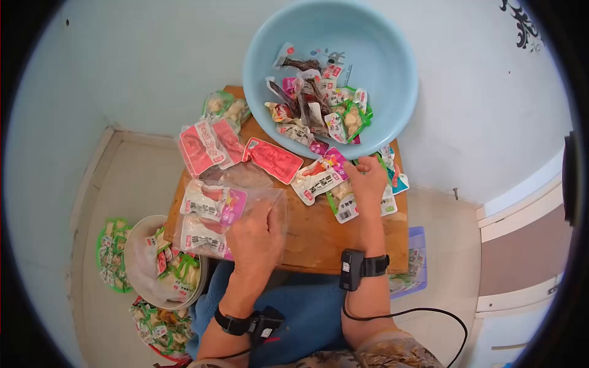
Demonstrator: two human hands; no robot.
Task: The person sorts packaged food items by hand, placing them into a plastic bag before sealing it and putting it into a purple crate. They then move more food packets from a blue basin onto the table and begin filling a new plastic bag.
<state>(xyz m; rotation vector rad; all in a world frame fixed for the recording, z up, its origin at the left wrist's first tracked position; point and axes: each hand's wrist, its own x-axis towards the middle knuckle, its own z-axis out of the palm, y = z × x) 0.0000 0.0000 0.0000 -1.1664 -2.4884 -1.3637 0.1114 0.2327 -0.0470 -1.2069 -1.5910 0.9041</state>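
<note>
Right hand (368, 178): thumb and fingers pinched on the purple end of a white-and-purple packet (318, 181), which slants down and left from the grip onto the wooden table (310, 230). Left hand (254, 236), left of that grip and nearer the body: fingers curled closed on the right side of a clear bag (261, 195); two more white-and-purple packets lie inside it, one above the other, just left of the knuckles. Black wrist straps on both forearms, below each grip; a black cable (432, 310) loops right from the right one. Under and beside the right hand, green-edged packets (345, 207) and a teal-cornered one (400, 183); mostly covered by the hand, so the count is uncertain. Between the two hands and slightly above, a flat red packet (273, 161); farther left, above the bag, red-and-white packets (201, 147), with a green-trimmed one (227, 109) behind. Directly above the right grip, a large light blue basin (392, 80) holds a loose pile, dark-filled packets (307, 101) left, green-edged ones right. Below the table: lined white bucket (144, 221) of packets left of the left hand, packet heaps (161, 328) beside it; purple crate (422, 245) right of the right forearm.
</note>
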